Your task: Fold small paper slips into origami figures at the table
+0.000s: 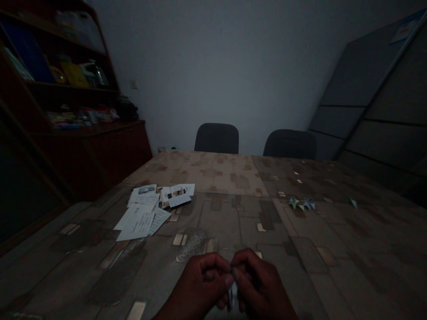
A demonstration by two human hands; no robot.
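My left hand (200, 284) and my right hand (258, 284) meet at the table's near edge, fingers curled and pinched together. Between the fingertips they pinch a small pale piece of folded paper (232, 295), mostly hidden by the fingers. The room is dim. The table (233, 213) has a patterned brown covering. A loose pile of printed white paper sheets (150, 209) lies to the left, beyond my left hand. Small folded paper figures (302, 203) sit to the right, further back, with one more folded figure (352, 202) apart from them.
Two dark chairs (216, 138) (289, 143) stand at the table's far side. A dark wooden shelf unit (66, 111) with assorted items fills the left wall. Grey panels (383, 111) lean at the right.
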